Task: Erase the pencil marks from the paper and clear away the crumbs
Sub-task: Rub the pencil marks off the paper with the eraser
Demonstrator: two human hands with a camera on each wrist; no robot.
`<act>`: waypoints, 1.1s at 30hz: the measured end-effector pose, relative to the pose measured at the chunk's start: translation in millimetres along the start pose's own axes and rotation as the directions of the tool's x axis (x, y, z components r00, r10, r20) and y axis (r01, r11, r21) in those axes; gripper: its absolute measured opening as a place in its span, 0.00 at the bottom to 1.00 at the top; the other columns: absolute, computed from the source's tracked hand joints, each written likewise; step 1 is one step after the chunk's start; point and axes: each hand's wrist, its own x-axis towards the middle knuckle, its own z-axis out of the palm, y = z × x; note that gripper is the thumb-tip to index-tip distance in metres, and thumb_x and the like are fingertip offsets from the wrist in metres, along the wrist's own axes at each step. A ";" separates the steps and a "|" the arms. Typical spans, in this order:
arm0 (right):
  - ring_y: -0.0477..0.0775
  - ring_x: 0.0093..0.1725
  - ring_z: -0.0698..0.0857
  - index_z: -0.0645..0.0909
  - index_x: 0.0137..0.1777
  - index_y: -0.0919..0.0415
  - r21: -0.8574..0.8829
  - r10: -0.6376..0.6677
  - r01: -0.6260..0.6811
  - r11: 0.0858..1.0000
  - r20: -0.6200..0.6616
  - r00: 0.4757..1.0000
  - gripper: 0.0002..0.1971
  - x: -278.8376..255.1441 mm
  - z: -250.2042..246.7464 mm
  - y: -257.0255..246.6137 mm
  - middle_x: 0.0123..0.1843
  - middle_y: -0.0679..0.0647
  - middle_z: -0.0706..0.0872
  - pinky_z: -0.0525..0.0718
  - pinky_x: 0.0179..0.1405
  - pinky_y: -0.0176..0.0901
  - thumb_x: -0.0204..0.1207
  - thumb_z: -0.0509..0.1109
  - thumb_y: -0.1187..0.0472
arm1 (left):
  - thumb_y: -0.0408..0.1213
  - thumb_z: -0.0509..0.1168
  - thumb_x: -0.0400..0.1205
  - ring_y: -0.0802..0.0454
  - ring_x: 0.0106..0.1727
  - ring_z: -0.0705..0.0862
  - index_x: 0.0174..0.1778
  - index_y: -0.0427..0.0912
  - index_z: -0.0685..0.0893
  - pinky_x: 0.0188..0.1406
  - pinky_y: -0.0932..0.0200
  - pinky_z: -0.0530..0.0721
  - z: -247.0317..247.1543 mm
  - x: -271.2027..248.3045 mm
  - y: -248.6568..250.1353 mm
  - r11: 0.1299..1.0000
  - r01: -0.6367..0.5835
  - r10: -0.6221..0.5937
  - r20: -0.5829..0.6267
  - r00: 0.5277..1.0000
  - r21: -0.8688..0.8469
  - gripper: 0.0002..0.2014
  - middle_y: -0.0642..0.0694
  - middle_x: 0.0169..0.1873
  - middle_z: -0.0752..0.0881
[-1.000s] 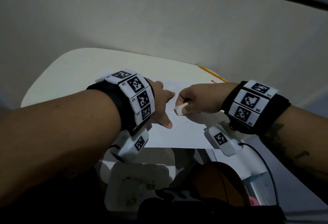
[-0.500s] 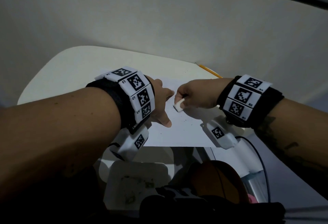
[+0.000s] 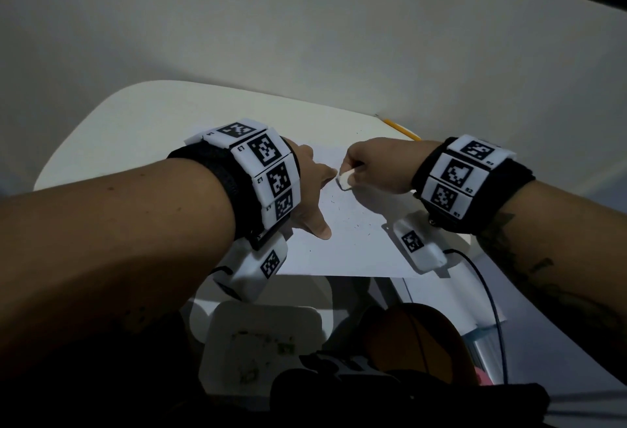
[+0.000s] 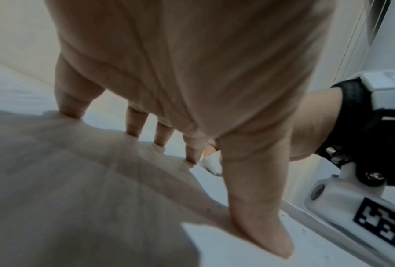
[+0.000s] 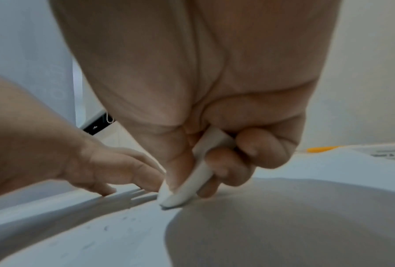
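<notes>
- Near edge of the table [image 3: 101,129]: the sheet of paper [image 3: 356,251] carries dark eraser crumbs [image 3: 353,224], so sweeping is not yet done.
- Left hand [image 3: 310,190] presses the paper, fingers spread flat.
- Right hand [image 3: 373,166], pinching the white eraser [image 3: 344,180], has slid farther up the paper since a second ago; rubbing likely continues.
- Far edge: a yellow pencil [image 3: 398,127].
- Wristband tiles read "L2", "L3", "R2".
</notes>
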 end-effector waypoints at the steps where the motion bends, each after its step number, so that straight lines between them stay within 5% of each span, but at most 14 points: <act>1: 0.51 0.60 0.81 0.81 0.58 0.48 0.005 -0.003 0.003 1.000 0.007 1.000 0.11 -0.6 0.0 1.4 0.59 0.47 0.85 0.79 0.63 0.49 0.81 0.68 0.45 | 0.80 0.63 0.63 0.37 0.72 0.73 0.85 0.62 0.49 0.62 0.44 0.74 -0.3 0.1 0.2 1.000 0.001 -0.001 0.004 1.000 0.002 0.56 0.45 0.77 0.67; 6: 0.46 0.45 0.82 0.83 0.53 0.43 -0.014 -0.047 0.052 0.999 0.221 0.974 0.08 -11.9 -3.0 3.3 0.45 0.42 0.86 0.81 0.51 0.42 0.78 0.71 0.44 | 0.82 0.63 0.61 0.38 0.71 0.74 0.85 0.61 0.50 0.62 0.43 0.74 -1.0 1.1 2.5 1.000 0.019 -0.019 0.034 0.999 -0.003 0.58 0.45 0.76 0.67; 12: 0.51 0.59 0.80 0.81 0.59 0.50 -0.006 0.004 -0.004 1.000 0.004 1.000 0.11 0.6 -1.4 1.5 0.59 0.47 0.85 0.78 0.61 0.46 0.81 0.68 0.47 | 0.81 0.62 0.63 0.36 0.73 0.72 0.85 0.61 0.47 0.64 0.43 0.73 -2.7 -3.2 2.2 1.000 0.018 -0.018 0.019 1.000 0.010 0.58 0.44 0.78 0.66; 15: 0.49 0.56 0.82 0.82 0.56 0.45 -0.016 -0.016 0.018 1.000 0.093 0.996 0.11 -5.1 -1.6 5.7 0.54 0.44 0.85 0.80 0.60 0.47 0.79 0.69 0.42 | 0.80 0.62 0.65 0.36 0.73 0.72 0.86 0.60 0.48 0.65 0.42 0.73 -3.9 -3.9 4.2 1.000 0.025 -0.026 0.038 0.999 0.010 0.57 0.44 0.78 0.65; 18: 0.45 0.45 0.81 0.83 0.53 0.43 -0.019 -0.039 0.045 0.999 0.229 0.973 0.08 -12.5 -3.4 6.6 0.43 0.40 0.85 0.79 0.49 0.41 0.78 0.71 0.43 | 0.81 0.63 0.64 0.37 0.73 0.72 0.85 0.59 0.50 0.65 0.41 0.72 -3.6 -3.0 5.8 0.999 0.041 -0.041 0.042 0.998 0.004 0.57 0.44 0.77 0.66; 24: 0.52 0.60 0.81 0.81 0.58 0.48 -0.005 0.025 -0.025 1.000 -0.002 1.000 0.12 0.2 0.2 5.6 0.58 0.47 0.85 0.79 0.66 0.52 0.81 0.68 0.45 | 0.82 0.62 0.62 0.36 0.71 0.73 0.85 0.60 0.50 0.59 0.43 0.73 -3.3 -3.0 4.5 1.000 0.021 -0.021 0.040 0.999 0.002 0.58 0.43 0.75 0.68; 30: 0.45 0.43 0.81 0.84 0.53 0.43 -0.023 -0.022 0.028 0.999 0.236 0.971 0.07 -13.9 -4.4 9.3 0.41 0.40 0.84 0.78 0.46 0.41 0.78 0.72 0.45 | 0.83 0.62 0.60 0.36 0.73 0.72 0.85 0.60 0.48 0.64 0.40 0.73 -3.8 -3.3 4.9 0.999 0.039 -0.039 0.048 0.998 -0.004 0.60 0.44 0.77 0.66; 33: 0.49 0.54 0.82 0.83 0.56 0.46 -0.034 0.001 0.002 0.999 0.096 0.995 0.10 -4.1 -2.5 9.2 0.51 0.43 0.86 0.80 0.59 0.47 0.79 0.70 0.44 | 0.82 0.63 0.61 0.36 0.72 0.72 0.85 0.60 0.50 0.61 0.42 0.73 -4.4 -3.3 5.4 0.999 0.037 -0.036 0.053 0.998 -0.008 0.59 0.44 0.75 0.67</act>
